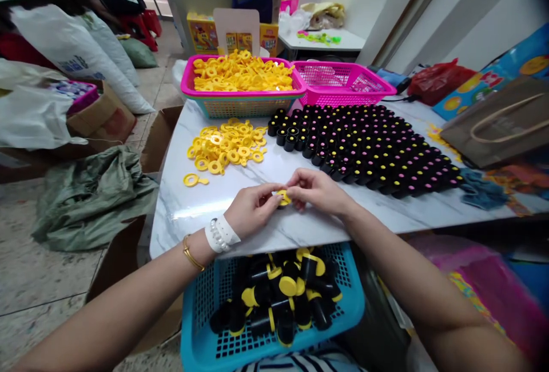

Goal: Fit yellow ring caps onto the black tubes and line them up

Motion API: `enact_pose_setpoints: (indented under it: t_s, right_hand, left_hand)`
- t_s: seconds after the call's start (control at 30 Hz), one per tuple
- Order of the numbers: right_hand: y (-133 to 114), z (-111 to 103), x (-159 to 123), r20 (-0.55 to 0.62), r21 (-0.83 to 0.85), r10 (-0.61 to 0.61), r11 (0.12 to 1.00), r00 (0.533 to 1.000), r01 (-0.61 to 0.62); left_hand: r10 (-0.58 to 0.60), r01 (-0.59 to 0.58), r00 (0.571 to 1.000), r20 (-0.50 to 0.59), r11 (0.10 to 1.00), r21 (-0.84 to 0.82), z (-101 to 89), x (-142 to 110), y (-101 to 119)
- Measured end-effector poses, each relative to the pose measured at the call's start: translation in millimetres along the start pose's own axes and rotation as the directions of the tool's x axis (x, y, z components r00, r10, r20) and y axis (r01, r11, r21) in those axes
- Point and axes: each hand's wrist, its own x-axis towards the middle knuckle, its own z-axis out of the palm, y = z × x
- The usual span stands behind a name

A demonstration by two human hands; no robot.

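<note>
Left hand [253, 210] and right hand [317, 189] close together above the white marble tabletop [184, 218], just beyond its near edge. Fingers [295, 180] of both hands pinched narrow around a small yellow plastic ring piece [283, 197], held between the 2 hands, with a black tube [281, 205] just below it, mostly hidden by the fingertips. Whether the fingers also touch the tube: impossible to tell.

Far and to the left of the hands, on the tabletop, a loose heap of yellow ring pieces [227, 146], with 1 handled ring [195, 180] lying apart, nearer the left edge. To the far right, many black tubes [364, 149] upright in tight diagonal rows, tops dotted yellow and pink. Beyond the heap, a pink-rimmed basket [257, 93] piled with more yellow pieces, touching a pink mesh basket [343, 83] on its right. Past the near edge, a blue mesh basket [347, 303] holding jumbled black tubes with yellow caps [274, 298]. On the left wrist, a white band [221, 234] and a gold bangle [193, 252]. Left of the tabletop, a green woven sack [90, 200] on the tiled floor [43, 269].
</note>
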Motion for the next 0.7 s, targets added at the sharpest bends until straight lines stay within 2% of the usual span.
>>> enact_pose_setpoints:
  t_s: [0.1, 0.2, 0.33, 0.43, 0.5, 0.6, 0.7]
  right_hand:
    - [-10, 2, 14, 0.087, -0.093, 0.085, 0.993, 0.993, -0.077]
    - [-14, 3, 15, 0.105, -0.142, 0.099, 0.986, 0.99, -0.084]
    - [-10, 1, 11, 0.138, -0.108, 0.092, 0.991, 0.986, -0.077]
    - [-8, -3, 13, 0.212, -0.051, 0.098, 0.995, 0.972, -0.089]
    - [-11, -3, 14, 0.219, -0.089, 0.125, 0.99, 0.968, -0.107]
    - [-21, 8, 12, 0.117, -0.361, 0.12, 0.93, 0.986, -0.07]
    - [-27, 27, 6, -0.082, -0.663, -0.012, 0.747, 0.997, -0.046]
  left_hand:
    - [0.107, -0.109, 0.994, 0.022, 0.991, 0.083, 1.5, -2, -1]
    - [0.173, -0.172, 0.985, 0.016, 0.964, 0.202, 5.6, -2, -2]
    - [0.161, -0.147, 0.987, -0.019, 0.938, 0.313, 9.7, 0, -1]
    - [0.154, -0.143, 0.988, -0.011, 0.941, 0.307, 9.1, 1, 0]
    - [0.141, -0.131, 0.99, -0.016, 0.949, 0.287, 9.2, 2, 1]
    - [0.109, -0.092, 0.993, -0.045, 0.956, 0.277, 11.8, 3, 2]
    - [0.044, -0.011, 0.994, -0.1, 0.952, 0.305, 15.2, 4, 4]
